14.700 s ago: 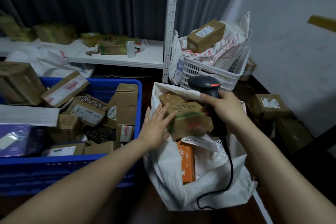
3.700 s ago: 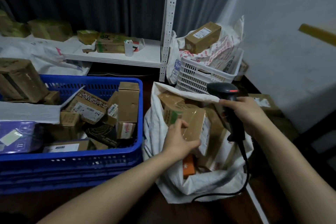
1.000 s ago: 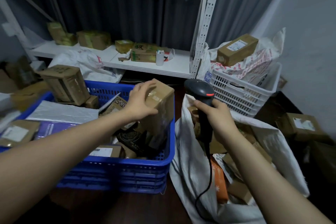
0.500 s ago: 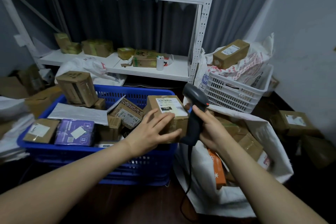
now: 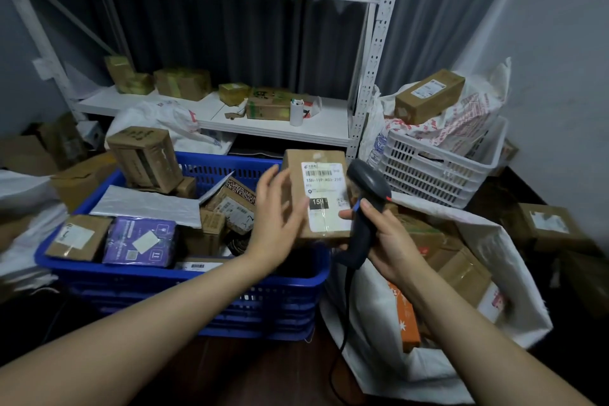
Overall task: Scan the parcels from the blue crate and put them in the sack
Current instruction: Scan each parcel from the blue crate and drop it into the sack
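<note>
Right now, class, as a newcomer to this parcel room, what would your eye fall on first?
The eye lands on the cardboard parcel held upright at centre by the left hand, its white barcode label facing the camera, with the black barcode scanner in the right hand just beside it. Next come the blue crate heaped with parcels on the left and the open white sack of boxes on the right.

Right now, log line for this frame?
left hand: holds brown cardboard parcel over blue plastic crate | right hand: grips black handheld scanner beside it | white woven sack: part full
</note>
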